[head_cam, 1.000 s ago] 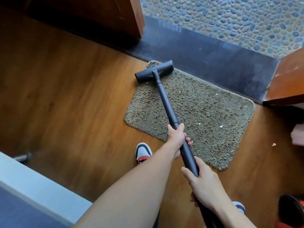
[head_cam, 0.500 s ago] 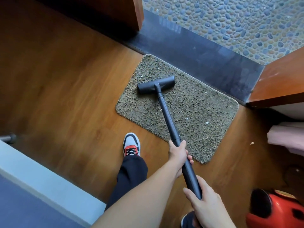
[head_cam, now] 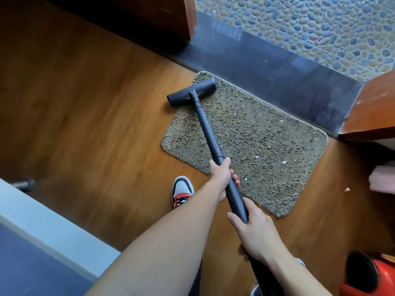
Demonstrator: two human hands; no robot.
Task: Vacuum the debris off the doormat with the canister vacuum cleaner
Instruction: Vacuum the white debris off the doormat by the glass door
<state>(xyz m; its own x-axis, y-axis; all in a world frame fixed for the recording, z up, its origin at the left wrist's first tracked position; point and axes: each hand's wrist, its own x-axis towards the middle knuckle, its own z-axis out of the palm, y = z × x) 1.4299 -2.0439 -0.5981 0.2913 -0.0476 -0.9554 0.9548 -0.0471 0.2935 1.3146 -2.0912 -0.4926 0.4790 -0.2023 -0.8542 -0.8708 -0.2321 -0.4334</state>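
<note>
The left hand (head_cam: pixel 221 178) and, behind it, the right hand (head_cam: pixel 254 233) both wrap the black vacuum wand (head_cam: pixel 208 129). Its T-shaped black floor head (head_cam: pixel 192 92) overhangs the far left corner of the shaggy olive doormat (head_cam: pixel 267 129). Suction may drag the mat, and the white scraps (head_cam: pixel 284 162) toward its near edge risk being missed.

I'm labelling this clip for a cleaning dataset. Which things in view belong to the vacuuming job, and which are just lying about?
Part of the job: doormat, white debris on it, wand, floor nozzle, red canister, left hand and right hand, both gripping the wand.

Just lying about: pink item at the right edge, crumb on the wooden floor, grey metal object at left.
</note>
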